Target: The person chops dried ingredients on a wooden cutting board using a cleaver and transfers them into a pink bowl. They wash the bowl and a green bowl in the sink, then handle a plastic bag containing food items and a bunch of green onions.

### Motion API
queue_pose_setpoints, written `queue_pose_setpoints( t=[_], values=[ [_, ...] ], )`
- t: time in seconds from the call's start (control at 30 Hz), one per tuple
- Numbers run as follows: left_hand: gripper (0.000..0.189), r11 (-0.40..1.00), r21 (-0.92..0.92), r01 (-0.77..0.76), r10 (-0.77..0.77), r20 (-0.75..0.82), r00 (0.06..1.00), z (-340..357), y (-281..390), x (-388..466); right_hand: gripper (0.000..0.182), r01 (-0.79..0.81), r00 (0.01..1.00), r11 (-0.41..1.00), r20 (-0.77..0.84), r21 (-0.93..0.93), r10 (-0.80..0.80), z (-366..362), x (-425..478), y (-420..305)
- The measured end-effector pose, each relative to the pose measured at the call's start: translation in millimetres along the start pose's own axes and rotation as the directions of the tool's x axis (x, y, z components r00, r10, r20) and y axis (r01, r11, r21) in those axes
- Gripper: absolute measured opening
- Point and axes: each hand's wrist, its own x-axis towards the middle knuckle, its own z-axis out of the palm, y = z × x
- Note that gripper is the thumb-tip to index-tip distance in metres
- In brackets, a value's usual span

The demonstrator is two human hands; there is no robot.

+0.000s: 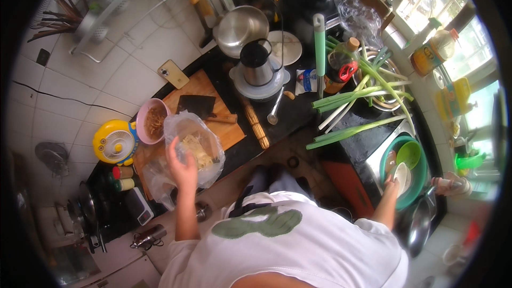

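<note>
My left hand (pixel 183 164), its fingers spread, is at the near left side of a clear plastic bag (pixel 216 144) that holds pale yellowish food (pixel 197 153). The bag lies over a wooden cutting board (pixel 230 134). Behind it on the board is a cleaver (pixel 196 105) with a wooden handle. A pink bowl (pixel 140 122) of brown shredded food touches the bag's left side. At the right, my right hand (pixel 392 186) grips a small white bowl (pixel 401 176) over a green basin (pixel 423 168), in which a light green bowl (pixel 409 155) sits.
Leeks (pixel 360 128) lie across the right counter and overhang its edge. A food chopper (pixel 256 72) stands at the back, near a spoon (pixel 274 114) and a bundle of thin sticks (pixel 256 124). A yellow fan (pixel 118 144) and a kitchen scale (pixel 139 206) are at left, a pan (pixel 419 224) at right.
</note>
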Motion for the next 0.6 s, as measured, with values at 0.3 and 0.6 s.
queue_pose_setpoints(
  t=[0.3, 0.6],
  values=[
    [0.038, 0.902, -0.432, 0.031, 0.130, 0.340, 0.931, 88.5, 65.2, 1.3, 0.031, -0.269, 0.746, 0.864, 0.476, -0.425, 0.466, 49.2, -155.1, 78.2],
    [0.051, -0.491, -0.281, 0.824, -0.204, 0.957, 0.205, 307.1, 64.5, 51.7, 0.036, 0.614, 0.184, 0.614, 0.845, -0.497, 0.501, 144.4, -399.1, 377.4]
  ],
)
